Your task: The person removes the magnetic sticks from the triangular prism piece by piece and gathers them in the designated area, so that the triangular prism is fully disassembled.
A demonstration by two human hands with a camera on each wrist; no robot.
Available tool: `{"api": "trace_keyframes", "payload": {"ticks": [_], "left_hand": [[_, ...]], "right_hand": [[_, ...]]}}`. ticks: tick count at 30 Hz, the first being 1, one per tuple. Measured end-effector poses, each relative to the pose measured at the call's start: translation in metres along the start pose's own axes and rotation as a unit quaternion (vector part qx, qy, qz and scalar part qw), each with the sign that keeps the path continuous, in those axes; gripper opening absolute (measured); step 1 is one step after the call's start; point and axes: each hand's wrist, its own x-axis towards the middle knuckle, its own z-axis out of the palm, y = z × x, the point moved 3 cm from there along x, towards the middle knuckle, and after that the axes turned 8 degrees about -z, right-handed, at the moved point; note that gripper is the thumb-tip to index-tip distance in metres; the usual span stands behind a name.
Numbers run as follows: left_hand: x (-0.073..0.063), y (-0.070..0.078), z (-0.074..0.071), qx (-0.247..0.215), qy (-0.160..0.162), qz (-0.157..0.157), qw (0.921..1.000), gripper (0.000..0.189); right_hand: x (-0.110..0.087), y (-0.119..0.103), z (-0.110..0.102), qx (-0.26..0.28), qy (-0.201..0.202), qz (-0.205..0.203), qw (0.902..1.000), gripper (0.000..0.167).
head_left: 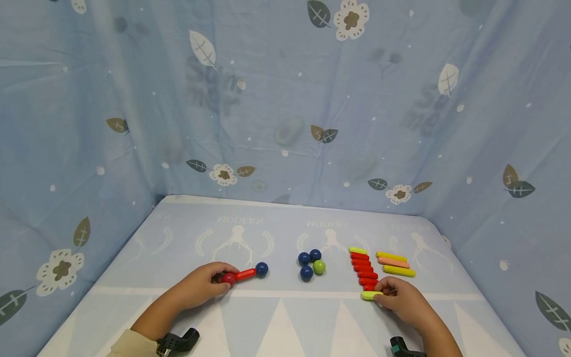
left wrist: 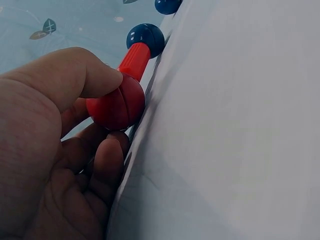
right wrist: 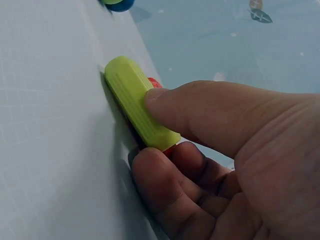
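Note:
My left hand (head_left: 200,285) pinches a red ball (head_left: 228,279) between thumb and fingers, low over the table. A red ribbed rod (head_left: 246,274) joins that ball to a dark blue ball (head_left: 261,269). In the left wrist view the thumb presses on top of the red ball (left wrist: 115,106), with the rod (left wrist: 134,61) pointing away from the hand. On the right side, my right hand (head_left: 403,298) pinches a yellow-green rod (head_left: 368,295) at the near end of a row of red rods (head_left: 367,274). The right wrist view shows the thumb on this rod's (right wrist: 131,102) ribbed side.
Between the hands, several dark blue balls (head_left: 306,273) and a green ball (head_left: 318,267) sit together. Another yellow-green rod (head_left: 358,250) lies at the row's far end. Beyond the right hand are two yellow rods (head_left: 399,271) and an orange one (head_left: 393,263). Blue curtains (head_left: 285,109) surround the table.

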Motion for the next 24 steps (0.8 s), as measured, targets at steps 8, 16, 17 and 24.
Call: {"api": "trace_keyframes", "payload": {"ticks": [8,16,17,24], "left_hand": [[-0.001,0.001,0.0,0.002,-0.003,0.001,1.0,0.03],[0.0,-0.002,-0.002,0.001,0.0,0.002,1.0,0.032],[0.0,-0.002,-0.002,0.001,0.001,0.004,1.0,0.032],[0.0,-0.003,-0.001,-0.002,-0.005,0.003,1.0,0.034]], "right_hand": [[-0.001,0.001,-0.001,0.012,0.005,0.008,0.9999,0.023],[-0.001,-0.008,-0.006,0.036,0.068,0.013,0.9969,0.025],[-0.001,-0.01,-0.005,0.044,0.073,0.012,0.9963,0.024],[-0.002,-0.03,0.018,0.147,0.082,0.005,0.9858,0.019]]}}
